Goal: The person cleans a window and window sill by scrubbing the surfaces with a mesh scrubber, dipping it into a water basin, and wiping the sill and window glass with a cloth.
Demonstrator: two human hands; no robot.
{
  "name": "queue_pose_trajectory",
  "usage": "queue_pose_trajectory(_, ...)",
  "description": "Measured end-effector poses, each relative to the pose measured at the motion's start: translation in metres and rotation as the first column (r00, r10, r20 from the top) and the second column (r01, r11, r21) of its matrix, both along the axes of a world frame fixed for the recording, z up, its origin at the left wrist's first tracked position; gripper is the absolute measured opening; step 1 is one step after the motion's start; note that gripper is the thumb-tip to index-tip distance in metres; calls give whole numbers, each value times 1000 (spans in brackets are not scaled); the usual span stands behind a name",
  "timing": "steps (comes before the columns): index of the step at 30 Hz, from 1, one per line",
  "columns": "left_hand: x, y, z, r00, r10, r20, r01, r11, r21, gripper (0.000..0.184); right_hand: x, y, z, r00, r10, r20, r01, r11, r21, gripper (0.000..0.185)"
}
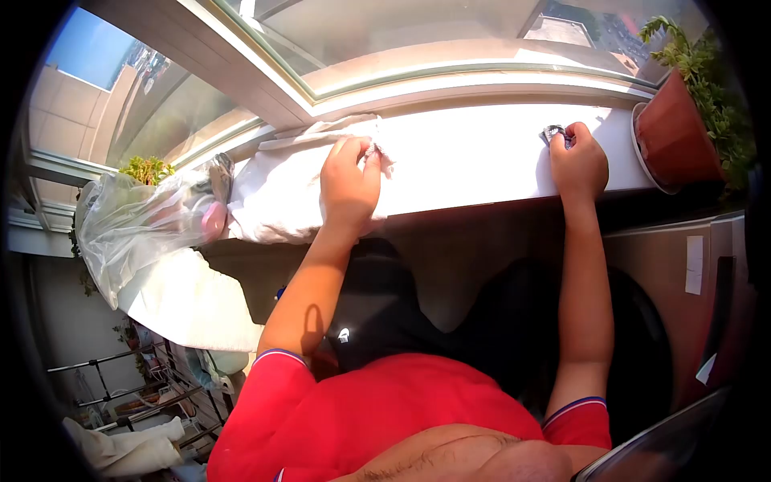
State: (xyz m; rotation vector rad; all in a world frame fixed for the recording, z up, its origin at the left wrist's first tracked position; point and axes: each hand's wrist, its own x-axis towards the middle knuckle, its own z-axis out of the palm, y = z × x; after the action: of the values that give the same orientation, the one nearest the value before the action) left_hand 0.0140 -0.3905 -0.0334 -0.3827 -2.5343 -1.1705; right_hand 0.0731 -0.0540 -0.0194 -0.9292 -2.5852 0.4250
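My left hand (351, 183) pinches the edge of a white cloth (281, 189) between thumb and fingers. The cloth lies bunched and creased on the white windowsill (470, 165), and its near side hangs over the sill's front edge. Farther right, my right hand (580, 165) is closed around a small black object (553, 133) with pale markings, just above or on the sill. Its exact kind cannot be made out, as the fingers cover part of it.
A potted plant (679, 132) stands at the sill's right end. To the left are a clear plastic bag (132, 221), a pink item (214, 219) and a cream-coloured cloth or pad (189, 301). Window panes border the sill's far side; a metal rack (120, 394) stands at lower left.
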Motion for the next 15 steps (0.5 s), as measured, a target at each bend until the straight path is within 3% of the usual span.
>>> queue_pose_trajectory(1, -3, 1, -2, 998, 35, 56, -43, 989, 140, 10, 0, 0, 0, 1000, -2, 0, 2, 1000, -5, 25)
queue_pose_trajectory(2, -14, -7, -12, 983, 2, 183, -78, 910, 408, 8, 0, 1, -1, 1000, -6, 0, 6, 1000, -11, 26)
queue_pose_trajectory(3, -13, -4, -4, 981, -22, 194, -112, 751, 651, 8, 0, 2, -1, 1000, -11, -1, 11, 1000, -17, 26)
queue_pose_trajectory(5, -13, -12, -2, 997, 41, 62, -70, 789, 610, 9, -1, 5, -3, 997, -17, -72, 15, 999, -37, 24)
queue_pose_trajectory(6, -7, -16, 5, 991, 109, 72, -128, 920, 371, 12, 0, 8, -8, 994, -15, -110, 11, 999, -36, 24)
queue_pose_trajectory(9, -2, -21, 0, 997, 67, 38, -68, 997, 28, 18, 0, 9, -14, 986, -30, -166, 26, 999, -29, 23)
queue_pose_trajectory(10, 4, -17, 12, 993, 71, 99, -71, 997, 2, 25, -1, 8, -13, 987, -42, -154, 37, 999, -36, 23)
queue_pose_trajectory(11, 5, -22, 9, 999, -23, 29, 23, 1000, -14, 33, -2, 7, -12, 989, -53, -141, 47, 998, -44, 23)
queue_pose_trajectory(13, 23, -24, 28, 975, -40, -220, -23, 961, -277, 43, -1, 5, -9, 988, -45, -150, 41, 999, -29, 22)
queue_pose_trajectory(15, 33, -33, 21, 983, 54, -174, -125, 893, -433, 46, 0, 3, -9, 990, -43, -136, 41, 999, -16, 22)
